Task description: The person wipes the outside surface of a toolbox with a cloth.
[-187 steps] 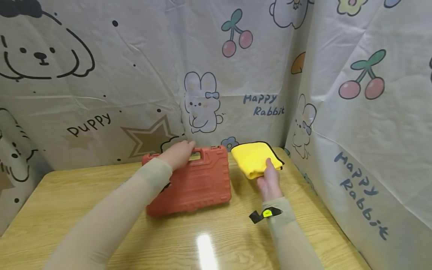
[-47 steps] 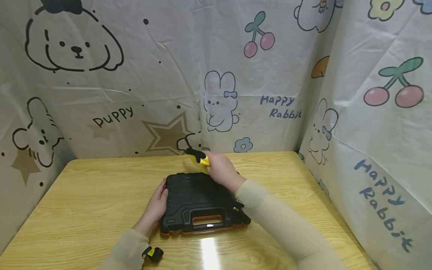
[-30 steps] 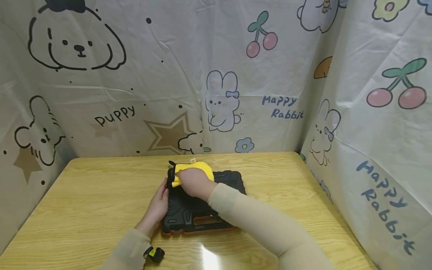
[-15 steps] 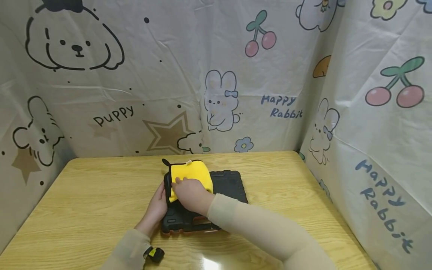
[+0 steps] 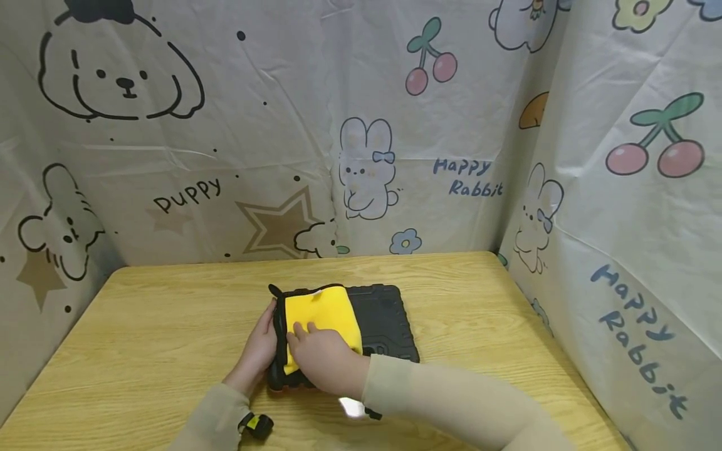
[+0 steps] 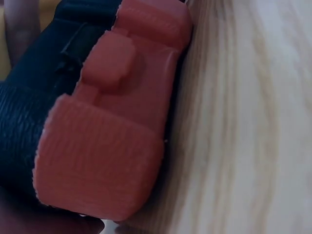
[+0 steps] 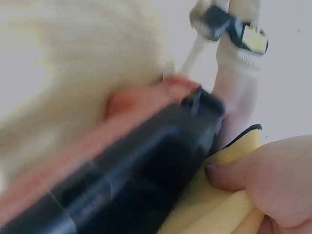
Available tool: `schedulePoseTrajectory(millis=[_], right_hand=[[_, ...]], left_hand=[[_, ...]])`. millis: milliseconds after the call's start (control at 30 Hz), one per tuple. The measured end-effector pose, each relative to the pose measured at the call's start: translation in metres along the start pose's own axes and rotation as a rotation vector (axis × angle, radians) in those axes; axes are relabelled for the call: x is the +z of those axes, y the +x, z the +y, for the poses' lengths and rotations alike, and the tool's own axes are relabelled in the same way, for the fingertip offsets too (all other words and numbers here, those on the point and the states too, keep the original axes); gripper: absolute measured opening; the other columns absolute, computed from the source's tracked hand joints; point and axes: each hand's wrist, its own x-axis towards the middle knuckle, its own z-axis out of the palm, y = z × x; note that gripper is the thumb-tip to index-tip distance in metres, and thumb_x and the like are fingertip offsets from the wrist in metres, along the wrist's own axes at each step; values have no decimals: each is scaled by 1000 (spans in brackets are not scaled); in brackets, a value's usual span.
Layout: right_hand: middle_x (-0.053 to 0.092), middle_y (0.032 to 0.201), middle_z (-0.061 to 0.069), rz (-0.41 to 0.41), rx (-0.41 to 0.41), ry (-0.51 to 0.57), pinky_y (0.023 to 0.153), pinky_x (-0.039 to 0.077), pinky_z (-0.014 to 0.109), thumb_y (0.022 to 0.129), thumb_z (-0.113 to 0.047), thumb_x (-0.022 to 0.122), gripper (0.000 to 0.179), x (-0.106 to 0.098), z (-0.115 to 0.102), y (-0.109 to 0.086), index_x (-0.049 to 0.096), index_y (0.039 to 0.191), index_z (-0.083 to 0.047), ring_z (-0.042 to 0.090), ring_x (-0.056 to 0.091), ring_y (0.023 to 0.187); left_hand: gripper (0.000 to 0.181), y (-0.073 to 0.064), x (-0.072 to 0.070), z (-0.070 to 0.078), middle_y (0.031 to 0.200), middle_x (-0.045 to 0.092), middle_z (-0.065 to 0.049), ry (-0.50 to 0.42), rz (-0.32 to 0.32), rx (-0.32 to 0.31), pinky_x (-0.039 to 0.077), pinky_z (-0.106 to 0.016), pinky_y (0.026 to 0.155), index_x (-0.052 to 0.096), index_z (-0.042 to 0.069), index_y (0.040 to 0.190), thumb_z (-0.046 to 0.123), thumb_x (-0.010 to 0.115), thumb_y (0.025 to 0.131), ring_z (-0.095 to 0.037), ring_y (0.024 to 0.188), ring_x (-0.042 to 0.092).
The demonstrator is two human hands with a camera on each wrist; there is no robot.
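A plastic carrying case (image 5: 383,313) lies flat on the table, black side up. My left hand (image 5: 258,347) holds its left side, thumb along the edge. My right hand (image 5: 324,357) is over a yellow cloth (image 5: 318,307) with black trim, spread on the left half of the case. In the right wrist view the thumb bears on the cloth (image 7: 209,214), which bunches in folds under the hand. The left wrist view shows the case's red lower half (image 6: 97,161) close beside the table. The right forearm hides much of the handle edge.
The wooden table (image 5: 169,326) extends on all sides of the case. Printed white sheets (image 5: 271,138) hang behind it and along both sides. A small black device with a yellow label (image 5: 258,426) is strapped to the left wrist.
Earlier the red side faced me while the right hand held the cloth aloft; now the black side is up. Lately the right hand has drawn the cloth over it toward me; the left hand stays.
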Motion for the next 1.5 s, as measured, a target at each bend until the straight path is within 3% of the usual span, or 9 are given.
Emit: schedulePoseTrajectory(millis=[233, 467, 667, 833, 1000, 1200, 1500], right_hand=[[65, 141, -4, 49, -38, 22, 75, 62, 20, 103, -31, 64, 39, -2, -10, -21, 65, 141, -22, 11, 67, 121], [65, 141, -6, 81, -109, 35, 72, 61, 18, 104, -30, 61, 37, -10, -13, -40, 65, 140, -23, 9, 68, 120], [65, 140, -8, 110, -182, 62, 73, 60, 16, 104, -29, 62, 35, -14, -12, -55, 66, 139, -24, 9, 67, 120], [64, 141, -10, 94, -225, 67, 74, 59, 15, 104, -28, 63, 37, -15, -9, -65, 65, 141, -26, 8, 66, 122], [63, 143, -9, 80, -251, 117, 81, 59, 15, 104, -28, 65, 39, -13, -3, -72, 64, 142, -23, 8, 65, 124], [62, 145, -9, 72, -227, 155, 78, 59, 15, 102, -23, 67, 42, -8, 0, -75, 63, 143, -24, 8, 65, 125], [59, 149, -8, 23, -211, 159, 77, 56, 10, 99, -17, 70, 47, -7, 12, -61, 61, 144, -24, 7, 64, 126]], left_hand=[[55, 0, 1, 0, 170, 14, -25, 34, 27, 20, 14, -60, 128, 9, 4, 166, 18, 22, 114, -44, 158, 12], [55, 0, 0, -1, 170, 12, -24, 35, 33, 31, 10, -63, 127, 11, 9, 166, 19, 26, 114, -45, 158, 8], [57, -1, -2, -1, 171, 8, -25, 76, -7, 45, 8, -62, 128, 6, 7, 166, 19, 25, 114, -46, 158, 5], [57, -2, -3, -1, 171, 4, -27, 158, -23, 71, 7, -64, 127, 2, 5, 166, 20, 22, 115, -48, 157, 3], [56, -1, -2, -2, 170, 7, -27, 181, -6, 96, 10, -62, 127, 5, 2, 165, 17, 24, 114, -47, 158, 7], [56, 0, 0, 0, 170, 8, -27, 184, 4, 83, 10, -62, 127, 6, 3, 166, 18, 23, 114, -47, 157, 8], [55, 3, -1, 0, 171, 8, -25, 167, 1, 46, 9, -62, 127, 8, 5, 166, 16, 22, 114, -46, 158, 7]])
